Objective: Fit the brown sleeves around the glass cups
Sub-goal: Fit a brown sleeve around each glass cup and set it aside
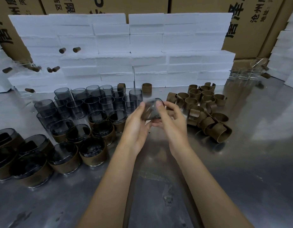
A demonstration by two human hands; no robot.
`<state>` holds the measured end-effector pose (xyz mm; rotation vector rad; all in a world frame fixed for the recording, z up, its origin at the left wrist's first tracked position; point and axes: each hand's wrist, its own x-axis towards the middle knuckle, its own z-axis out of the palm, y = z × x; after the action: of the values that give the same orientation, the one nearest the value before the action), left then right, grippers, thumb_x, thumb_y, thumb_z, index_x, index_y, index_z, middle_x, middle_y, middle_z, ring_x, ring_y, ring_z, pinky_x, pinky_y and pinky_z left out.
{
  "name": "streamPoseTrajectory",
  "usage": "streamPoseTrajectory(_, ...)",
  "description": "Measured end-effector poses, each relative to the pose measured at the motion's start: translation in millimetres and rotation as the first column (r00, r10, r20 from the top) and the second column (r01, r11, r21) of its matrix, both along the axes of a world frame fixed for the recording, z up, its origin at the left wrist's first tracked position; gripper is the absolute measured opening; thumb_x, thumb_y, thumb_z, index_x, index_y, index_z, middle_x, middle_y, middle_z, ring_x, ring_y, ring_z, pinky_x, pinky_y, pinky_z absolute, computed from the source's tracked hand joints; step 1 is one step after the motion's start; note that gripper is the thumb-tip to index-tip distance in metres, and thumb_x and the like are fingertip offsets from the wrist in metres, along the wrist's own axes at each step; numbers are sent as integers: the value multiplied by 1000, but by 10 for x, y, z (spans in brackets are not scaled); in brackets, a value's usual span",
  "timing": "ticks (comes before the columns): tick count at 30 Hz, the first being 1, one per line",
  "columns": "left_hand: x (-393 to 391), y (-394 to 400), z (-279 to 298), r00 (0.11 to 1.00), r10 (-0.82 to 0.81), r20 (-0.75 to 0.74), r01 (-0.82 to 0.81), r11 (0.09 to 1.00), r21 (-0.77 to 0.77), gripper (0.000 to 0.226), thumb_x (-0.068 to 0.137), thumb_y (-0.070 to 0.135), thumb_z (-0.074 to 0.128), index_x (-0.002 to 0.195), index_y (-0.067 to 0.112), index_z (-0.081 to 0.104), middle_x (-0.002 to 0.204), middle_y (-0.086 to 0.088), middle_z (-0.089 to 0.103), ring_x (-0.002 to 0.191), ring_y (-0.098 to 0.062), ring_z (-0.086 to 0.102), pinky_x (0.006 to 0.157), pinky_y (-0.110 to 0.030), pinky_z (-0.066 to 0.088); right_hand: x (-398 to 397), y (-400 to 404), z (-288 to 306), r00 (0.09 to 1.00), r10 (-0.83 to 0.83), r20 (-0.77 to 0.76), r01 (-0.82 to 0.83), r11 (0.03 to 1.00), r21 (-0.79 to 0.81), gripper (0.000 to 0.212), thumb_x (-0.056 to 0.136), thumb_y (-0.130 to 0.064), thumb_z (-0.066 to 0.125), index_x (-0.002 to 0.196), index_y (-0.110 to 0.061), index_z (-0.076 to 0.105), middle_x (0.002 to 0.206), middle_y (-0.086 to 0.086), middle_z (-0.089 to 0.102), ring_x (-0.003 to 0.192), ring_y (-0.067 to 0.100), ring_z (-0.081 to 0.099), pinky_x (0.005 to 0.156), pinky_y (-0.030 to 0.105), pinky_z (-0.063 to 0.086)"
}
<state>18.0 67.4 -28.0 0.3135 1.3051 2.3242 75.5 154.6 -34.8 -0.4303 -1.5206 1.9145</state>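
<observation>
Head view: both hands hold one smoky glass cup [153, 108] above the steel table [241, 162], tilted. Left hand [135, 124] and right hand [171, 122] curl around it, thumbs on top; a brown sleeve [146, 115] sits partly over the cup. Left of the grip stand bare cups [91, 102]; nearer, sleeved cups [93, 150]. Loose sleeves [203, 109] are heaped to the right. White foam blocks [142, 46] are stacked behind, cardboard cartons [251, 22] beyond, with printed Chinese characters, not fully legible.
</observation>
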Motion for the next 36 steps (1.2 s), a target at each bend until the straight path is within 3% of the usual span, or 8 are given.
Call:
streamPoseTrajectory(7, 28, -25, -8, 989, -128, 78, 124, 990, 62, 38, 104, 43, 53, 114, 12, 72, 105, -9, 74, 98, -21, 70, 84, -32, 59, 5, -84, -54, 976, -217, -28, 207, 875, 437, 40, 82, -51, 81, 101, -34, 50, 65, -31, 57, 59, -6, 54, 57, 7, 40)
streamPoseTrajectory(13, -2, -36, -69, 979, -202, 21, 201, 978, 54, 29, 99, 37, 63, 105, 9, 66, 85, 0, 71, 82, -12, 71, 78, -31, 61, -6, -46, -104, 965, -260, -33, 237, 810, 536, 22, 97, -34, 69, 96, -18, 54, 59, -10, 48, 56, 5, 48, 57, 17, 37)
streamPoseTrajectory(16, -61, -38, -95, 992, -103, 67, 102, 995, 16, 39, 94, 32, 70, 123, 5, 65, 118, -17, 68, 108, -25, 68, 90, -40, 60, -62, -24, -109, 958, -283, -46, 277, 873, 401, 13, 102, -18, 62, 89, -15, 60, 69, -5, 64, 65, 2, 59, 64, 18, 42)
streamPoseTrajectory(19, -143, -38, -119, 989, -25, 144, 20, 999, 42, 38, 83, 33, 77, 115, 17, 64, 121, -15, 64, 117, -36, 65, 71, -33, 62, -191, 163, -4, 897, -438, 66, 356, 802, 480, 15, 103, -15, 54, 99, -13, 68, 96, 2, 70, 97, 17, 62, 78, 32, 44)
streamPoseTrajectory(23, -249, -40, -135, 980, -50, 193, 36, 997, 73, 33, 94, 30, 71, 121, 14, 61, 108, -13, 69, 98, -33, 72, 70, -33, 62, -454, 675, 319, 615, -664, 424, -211, 380, 901, 36, 97, -22, 50, 127, -12, 68, 154, 9, 43, 146, 29, 26, 111, 41, 31)
streamPoseTrajectory(27, -301, -24, -150, 971, -93, 220, 72, 992, 102, 38, 94, 27, 72, 126, 11, 61, 106, -14, 70, 109, -39, 68, 76, -37, 64, -633, 1005, 426, 417, -642, 644, -597, 340, 726, 45, 101, -29, 46, 140, -10, 56, 161, 10, 35, 156, 30, 7, 125, 48, 10)
streamPoseTrajectory(32, -319, -10, -179, 973, -93, 213, 76, 993, 88, 36, 93, 26, 73, 126, 17, 64, 124, -15, 65, 133, -41, 56, 82, -38, 62, -603, 1047, 458, 541, -633, 554, -524, 262, 811, 25, 98, -22, 46, 110, -10, 65, 128, 13, 61, 131, 32, 44, 115, 45, 25)
streamPoseTrajectory(36, -305, -6, -171, 983, -60, 171, 46, 996, 81, 27, 95, 27, 71, 121, 20, 67, 131, -15, 60, 119, -34, 64, 84, -39, 60, -425, 823, 603, 740, -599, 307, -304, 109, 946, 27, 98, -19, 47, 99, -7, 72, 105, 16, 71, 109, 38, 57, 91, 40, 40)
